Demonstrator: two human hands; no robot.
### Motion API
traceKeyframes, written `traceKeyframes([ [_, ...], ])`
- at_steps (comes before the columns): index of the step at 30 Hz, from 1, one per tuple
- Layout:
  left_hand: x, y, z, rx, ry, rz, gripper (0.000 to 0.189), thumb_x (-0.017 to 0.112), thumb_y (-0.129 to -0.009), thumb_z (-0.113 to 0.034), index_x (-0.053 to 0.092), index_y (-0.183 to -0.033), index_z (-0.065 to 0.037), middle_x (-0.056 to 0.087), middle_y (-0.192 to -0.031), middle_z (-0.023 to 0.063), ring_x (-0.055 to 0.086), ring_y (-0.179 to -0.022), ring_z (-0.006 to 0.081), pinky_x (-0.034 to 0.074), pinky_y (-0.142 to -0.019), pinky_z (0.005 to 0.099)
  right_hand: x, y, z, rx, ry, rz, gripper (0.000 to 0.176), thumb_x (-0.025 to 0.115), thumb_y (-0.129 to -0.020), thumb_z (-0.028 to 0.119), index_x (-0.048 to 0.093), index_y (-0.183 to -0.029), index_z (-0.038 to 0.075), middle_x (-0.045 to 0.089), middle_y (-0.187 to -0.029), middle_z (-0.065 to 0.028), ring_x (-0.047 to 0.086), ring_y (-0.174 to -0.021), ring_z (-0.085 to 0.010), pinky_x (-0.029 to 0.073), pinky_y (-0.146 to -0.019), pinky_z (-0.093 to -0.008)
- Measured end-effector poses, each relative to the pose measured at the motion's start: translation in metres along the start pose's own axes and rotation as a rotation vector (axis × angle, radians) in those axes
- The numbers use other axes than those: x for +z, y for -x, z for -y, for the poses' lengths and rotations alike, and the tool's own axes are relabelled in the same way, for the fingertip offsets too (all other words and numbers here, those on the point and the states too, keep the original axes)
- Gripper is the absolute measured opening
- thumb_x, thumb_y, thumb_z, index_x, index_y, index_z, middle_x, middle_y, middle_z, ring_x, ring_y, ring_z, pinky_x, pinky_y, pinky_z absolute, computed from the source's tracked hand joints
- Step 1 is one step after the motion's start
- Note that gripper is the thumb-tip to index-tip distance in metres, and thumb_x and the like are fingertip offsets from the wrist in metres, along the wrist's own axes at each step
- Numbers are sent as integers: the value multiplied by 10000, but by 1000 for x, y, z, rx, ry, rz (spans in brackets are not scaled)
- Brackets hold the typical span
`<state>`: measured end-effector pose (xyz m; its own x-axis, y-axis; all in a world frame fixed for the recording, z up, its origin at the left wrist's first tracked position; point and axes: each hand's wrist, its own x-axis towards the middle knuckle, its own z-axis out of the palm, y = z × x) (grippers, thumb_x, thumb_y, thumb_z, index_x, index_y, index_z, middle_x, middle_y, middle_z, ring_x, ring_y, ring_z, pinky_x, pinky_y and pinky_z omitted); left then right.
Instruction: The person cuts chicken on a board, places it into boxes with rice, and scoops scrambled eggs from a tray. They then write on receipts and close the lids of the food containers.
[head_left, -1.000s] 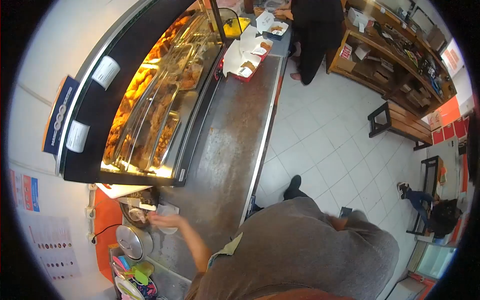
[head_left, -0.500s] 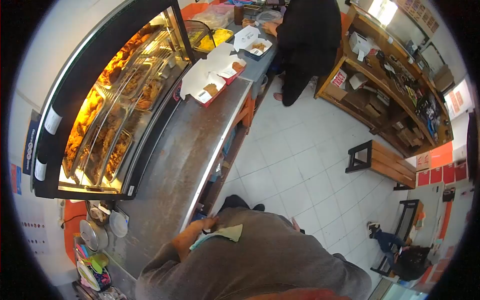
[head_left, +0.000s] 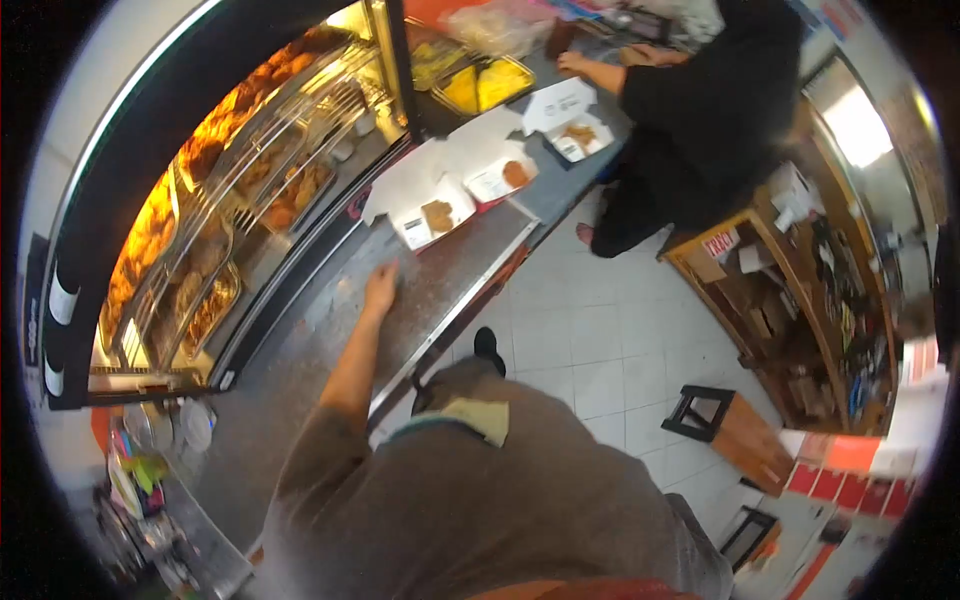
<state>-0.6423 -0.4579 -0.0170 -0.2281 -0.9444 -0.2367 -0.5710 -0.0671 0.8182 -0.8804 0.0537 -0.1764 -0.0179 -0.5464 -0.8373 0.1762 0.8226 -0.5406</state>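
Observation:
My left hand (head_left: 381, 288) reaches forward over the bare metal counter (head_left: 345, 300), just short of the open boxes. Its fingers are blurred and seem bunched; nothing shows in them. Nearest to it is a white takeaway box (head_left: 432, 236) holding a piece of fried food (head_left: 437, 215). Beside that stands a second open box (head_left: 487, 183) with a browned piece in it. Farther along, a third box (head_left: 584, 145) with its lid up holds fried pieces. A pale cloth (head_left: 480, 415) hangs at the front of my grey shirt. My right hand is out of view.
A lit glass display case (head_left: 230, 200) with trays of fried food lines the left. A person in black (head_left: 700, 120) works at the counter's far end near yellow food trays (head_left: 490, 82). Wooden shelves (head_left: 770, 260) and a bench (head_left: 735, 440) stand right, across the tiled floor.
My left hand has moved from beside the cloth at my waist forward over the counter towards the boxes. My view has shifted and come closer to the boxes.

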Motion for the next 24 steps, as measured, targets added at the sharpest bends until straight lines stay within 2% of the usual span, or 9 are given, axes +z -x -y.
traceKeyframes([
  [2, 38, -55, 14, 55, -5, -190, 572, 487, -887, -474, 586, -1118, 40, 613, -1085, 252, 570, -1064, 374, 433, -903, 391, -28, -15, 24, 17, 116, -39, 518, 533, -883, 319, 388, -1349, 145, 509, -1275, -177, 502, -1122, -284, 419, -910, -428],
  [8, 59, -88, -3, 18, -127, -288, 362, 493, -892, -280, 591, -1031, 39, 620, -974, 277, 575, -958, 446, 448, -846, 476, -147, -69, 35, -28, 472, -242, 460, 531, -886, 338, 475, -1281, 108, 562, -1188, -192, 543, -1047, -295, 438, -876, -410],
  [12, 49, -66, 27, -24, -45, -251, 326, 509, -908, -227, 580, -1112, 17, 649, -952, 192, 656, -785, 273, 523, -667, 359, -265, -174, -43, -426, 958, -371, 438, 531, -888, 351, 534, -1235, 83, 598, -1130, -202, 570, -996, -302, 450, -853, -399],
  [14, 45, -39, 34, -93, 26, -284, 300, 520, -906, -195, 582, -1114, 13, 657, -943, 161, 662, -733, 224, 535, -605, 328, -239, -109, 120, -383, 624, -442, 396, 495, -914, 358, 660, -963, 2, 652, -885, -209, 613, -810, -327, 467, -766, -402],
  [16, 44, -18, 7, -295, 303, -393, 287, 555, -892, -202, 598, -1089, 3, 657, -776, 124, 632, -675, 182, 490, -592, 308, -216, -83, 246, -141, 580, -571, 454, 452, -940, 354, 665, -821, -30, 641, -771, -218, 613, -762, -349, 453, -731, -447],
  [18, 53, -14, 26, -291, 300, -467, 322, 555, -905, -229, 594, -1119, 9, 650, -775, 71, 608, -648, 114, 470, -537, 269, -226, -103, 311, -408, 580, -888, 567, 408, -955, 380, 620, -655, -52, 572, -577, -210, 576, -629, -347, 414, -648, -474],
  [20, 53, 0, -3, -363, 318, -487, 340, 551, -906, -221, 584, -1141, 23, 660, -825, 88, 619, -701, 141, 484, -602, 272, -264, -135, 369, -805, 792, -1111, 330, 490, -931, 266, 611, -949, -41, 577, -849, -230, 557, -849, -345, 437, -752, -397],
  [22, 67, -19, 35, -371, 325, -563, 330, 543, -908, -196, 584, -1160, 14, 659, -882, 117, 614, -796, 183, 481, -719, 286, -248, -119, 471, -1276, 524, -1213, 308, 570, -890, 150, 502, -1128, -33, 551, -939, -172, 547, -808, -294, 433, -696, -400],
  [24, 59, -21, 24, -287, -30, -970, 339, 532, -913, -190, 566, -1193, -1, 631, -1025, 150, 586, -910, 235, 454, -824, 320, -271, -135, 520, -1118, 432, -946, 359, 591, -878, 120, 458, -1188, -4, 539, -1001, -116, 540, -844, -238, 443, -712, -341],
])
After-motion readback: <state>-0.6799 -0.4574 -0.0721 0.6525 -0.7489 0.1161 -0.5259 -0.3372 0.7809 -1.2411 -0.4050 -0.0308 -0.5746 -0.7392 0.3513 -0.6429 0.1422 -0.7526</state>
